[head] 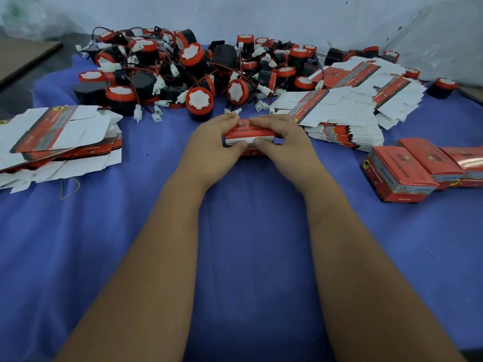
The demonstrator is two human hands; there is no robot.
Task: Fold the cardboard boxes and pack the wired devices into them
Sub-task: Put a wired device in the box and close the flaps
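A small red cardboard box (249,134) with a white flap edge sits on the blue cloth at the centre. My left hand (213,141) grips its left end, fingers over the top and thumb on the front. My right hand (283,138) grips the right end the same way. Behind the box lies a heap of wired devices (183,71): black cylinders with red and white caps, thin wires and white plugs. Whether a device is inside the held box is hidden.
Flat unfolded box blanks are stacked at the left (57,142) and at the right (347,113). Several folded red boxes (415,168) lie at the right edge. A brown cardboard sheet (23,56) lies at the far left, and a pale wall stands behind the heap.
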